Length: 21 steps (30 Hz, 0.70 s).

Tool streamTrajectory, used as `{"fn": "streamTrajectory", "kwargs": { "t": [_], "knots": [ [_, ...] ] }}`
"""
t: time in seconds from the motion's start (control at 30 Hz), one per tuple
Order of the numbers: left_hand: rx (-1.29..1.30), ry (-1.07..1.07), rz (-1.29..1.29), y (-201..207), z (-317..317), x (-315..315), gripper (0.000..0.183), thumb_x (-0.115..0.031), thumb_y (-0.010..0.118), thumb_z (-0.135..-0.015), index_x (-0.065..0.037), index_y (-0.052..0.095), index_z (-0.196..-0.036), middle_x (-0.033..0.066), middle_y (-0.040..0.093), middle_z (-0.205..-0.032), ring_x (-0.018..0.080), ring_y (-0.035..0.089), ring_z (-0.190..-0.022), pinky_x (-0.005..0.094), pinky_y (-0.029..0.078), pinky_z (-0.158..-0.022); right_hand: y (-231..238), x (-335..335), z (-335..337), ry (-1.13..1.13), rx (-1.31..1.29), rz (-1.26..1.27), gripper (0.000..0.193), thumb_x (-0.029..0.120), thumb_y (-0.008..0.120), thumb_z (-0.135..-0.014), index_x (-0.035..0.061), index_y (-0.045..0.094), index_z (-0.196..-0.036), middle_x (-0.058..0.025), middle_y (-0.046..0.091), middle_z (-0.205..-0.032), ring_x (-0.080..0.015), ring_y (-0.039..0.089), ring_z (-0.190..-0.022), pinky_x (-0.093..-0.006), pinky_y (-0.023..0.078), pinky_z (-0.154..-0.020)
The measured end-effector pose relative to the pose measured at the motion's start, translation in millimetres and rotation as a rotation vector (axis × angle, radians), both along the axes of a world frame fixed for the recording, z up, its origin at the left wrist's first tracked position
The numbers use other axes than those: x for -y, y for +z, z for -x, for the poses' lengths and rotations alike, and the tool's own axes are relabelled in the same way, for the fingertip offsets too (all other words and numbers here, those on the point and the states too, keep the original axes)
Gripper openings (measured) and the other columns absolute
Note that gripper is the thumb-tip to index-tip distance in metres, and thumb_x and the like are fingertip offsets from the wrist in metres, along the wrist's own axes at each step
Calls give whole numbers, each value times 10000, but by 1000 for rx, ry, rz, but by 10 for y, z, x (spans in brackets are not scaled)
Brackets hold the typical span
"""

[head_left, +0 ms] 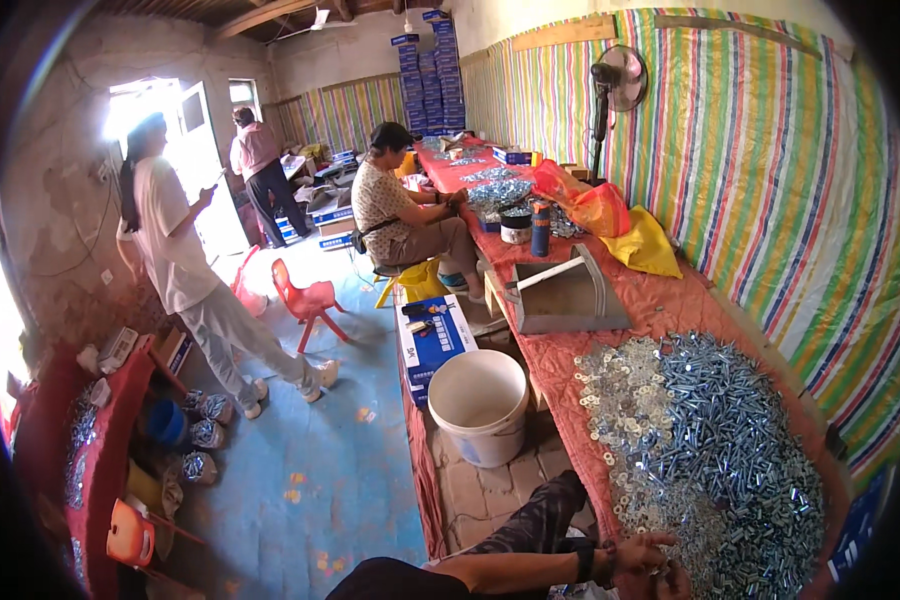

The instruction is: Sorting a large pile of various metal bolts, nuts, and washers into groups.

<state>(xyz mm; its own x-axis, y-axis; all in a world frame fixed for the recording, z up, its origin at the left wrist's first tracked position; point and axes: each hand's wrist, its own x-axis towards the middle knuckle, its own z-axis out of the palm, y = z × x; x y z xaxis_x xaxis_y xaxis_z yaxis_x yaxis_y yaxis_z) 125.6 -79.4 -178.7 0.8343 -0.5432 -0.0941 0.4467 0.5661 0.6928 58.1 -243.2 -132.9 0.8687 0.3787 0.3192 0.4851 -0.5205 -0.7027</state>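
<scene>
At the near edge of the red-covered table, my left hand (634,553) and my right hand (674,581) meet, fingers drawn together. A small shiny bit shows between them, too small to name. Just beyond lies a wide heap of bluish metal sleeve-like tubes (730,420). Pale flat washers (620,395) spread along the heap's left side, and small silvery pieces (660,495) lie between washers and tubes, close to my fingers. My right hand is partly cut off by the lower edge of the view.
A metal scoop pan (570,300) sits farther up the table. A white bucket (478,400) stands on the floor beside it, next to a blue-and-white box (435,345). A seated person (395,205) works farther along; a standing person (170,230) is at left, near red chairs (307,300).
</scene>
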Motion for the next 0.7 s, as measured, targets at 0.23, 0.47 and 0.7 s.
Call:
{"fn": "streamTrajectory", "kwargs": {
  "t": [0.23,0.47,0.7],
  "knots": [
    [9,144,74,311,184,-18,360,-106,608,-867,-114,432,-1181,10,570,-680,76,491,-549,235,366,-458,-431,219,28,-23,-745,-648,531,192,559,-870,106,434,-1378,-264,415,-1349,-449,416,-1211,-477,388,-1007],
    [131,261,29,290,207,17,296,-164,624,-903,-112,434,-1124,-14,531,-624,74,477,-491,234,351,-410,706,-343,381,-262,-124,349,502,456,412,-942,185,466,-1361,-183,478,-1333,-383,533,-1087,-438,421,-925],
    [354,371,-22,47,262,156,258,-182,605,-916,-95,452,-1105,-31,523,-648,64,479,-520,227,368,-438,1023,-505,686,-424,-387,227,585,582,403,-899,189,524,-1315,-172,572,-1233,-376,539,-1095,-444,411,-915]
  ]
}}
